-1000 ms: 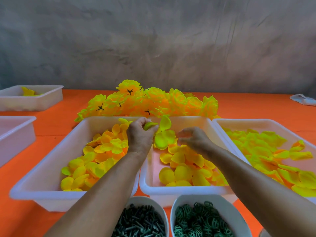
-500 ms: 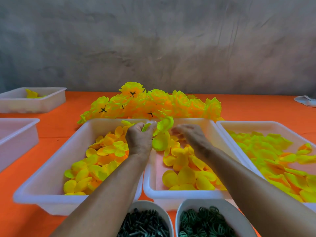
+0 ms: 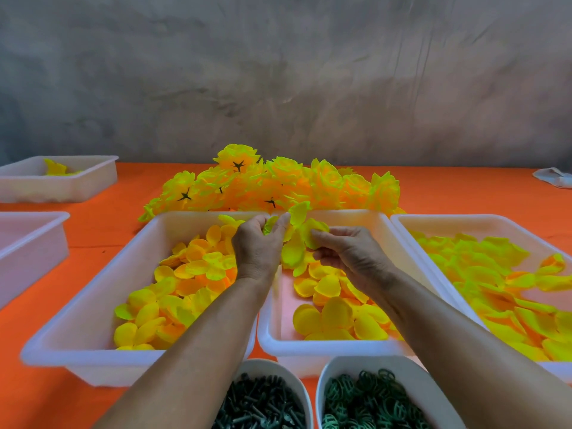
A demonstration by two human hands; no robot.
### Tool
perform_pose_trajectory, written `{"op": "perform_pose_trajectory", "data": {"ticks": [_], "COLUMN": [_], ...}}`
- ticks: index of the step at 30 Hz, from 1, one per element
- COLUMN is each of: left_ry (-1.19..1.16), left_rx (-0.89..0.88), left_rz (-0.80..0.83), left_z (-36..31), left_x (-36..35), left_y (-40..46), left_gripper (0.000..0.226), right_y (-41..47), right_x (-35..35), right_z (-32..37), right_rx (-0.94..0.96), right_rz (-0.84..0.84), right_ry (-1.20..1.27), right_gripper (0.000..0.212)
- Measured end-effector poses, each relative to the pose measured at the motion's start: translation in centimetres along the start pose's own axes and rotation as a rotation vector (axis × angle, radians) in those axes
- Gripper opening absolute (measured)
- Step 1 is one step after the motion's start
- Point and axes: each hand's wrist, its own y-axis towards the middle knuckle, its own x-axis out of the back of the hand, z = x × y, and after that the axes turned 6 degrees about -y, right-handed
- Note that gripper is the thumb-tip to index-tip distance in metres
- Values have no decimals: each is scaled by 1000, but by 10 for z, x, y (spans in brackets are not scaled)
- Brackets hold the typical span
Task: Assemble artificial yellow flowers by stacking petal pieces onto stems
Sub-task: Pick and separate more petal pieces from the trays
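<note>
While both our hands hover over the seam between the two nearest trays, the flower in progress sits between them. Our left hand (image 3: 258,246) has its fingers curled tight, the grip narrow around the small stack of petals (image 3: 299,213) that sticks up past the knuckles; we cannot tell whether a stem is inside the fist. Our right hand (image 3: 349,255) pinches a large yellow petal piece (image 3: 294,252), thumb and fingers closed on its edge, holding it just beside the left hand's stack, and the piece hangs down over the middle tray (image 3: 328,346).

That middle tray holds broad yellow-orange petals. Touching it on the left, the left tray (image 3: 83,357) holds smaller rounded petals, and on the right the right tray (image 3: 464,222) holds greener-yellow pieces. Beyond these trays a heap of finished flowers (image 3: 272,187) lies on the orange surface (image 3: 102,233), some turned so that dark star-shaped backs show.

Nearest to us, two white bowls stand side by side: the left bowl (image 3: 294,385) holds dark green stems and the right bowl (image 3: 433,394) holds green ring-shaped pieces. Well apart at far left are two more white trays, the farther one (image 3: 77,188) with a few yellow pieces in it. A pale cloth (image 3: 554,178) lies at the far right edge.
</note>
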Motion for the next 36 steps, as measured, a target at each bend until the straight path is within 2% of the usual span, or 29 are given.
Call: {"op": "perform_pose_trajectory", "data": {"ticks": [7,11,14,16,18,20,27,30,33,36], "left_ry": [-67,-93,-66,-34,-6,13,-1,-10,-21,-12], "left_rx": [2,4,-10,-16,-18,-47,-67,-74,-91,-140], "left_rz": [85,94,146,108,31,37,110,135,149,118], "left_z": [-3,-4,-1,3,3,3,1,0,0,-3], "left_x": [-1,-3,-3,-1,1,1,-1,-1,-1,-1], "left_y": [-3,-4,-4,-2,0,-1,-4,-4,-5,-6], "left_gripper": [44,21,17,6,12,12,15,16,14,31], "right_y": [-3,-3,-4,-4,-3,-2,-2,-2,-2,-2], "right_x": [-5,-4,-4,-4,-4,-3,-1,-2,-2,-2], "right_z": [0,-1,-1,1,2,2,-1,-2,-2,-2], "right_rx": [149,234,249,203,136,113,225,262,312,349], "right_rz": [-109,-192,-171,-96,-18,-13,-179,-230,-269,-309], "right_ry": [-43,-43,-63,-39,-8,-15,-83,-156,-245,-339], "right_gripper": [16,22,23,20,12,10,25,25,39,41]}}
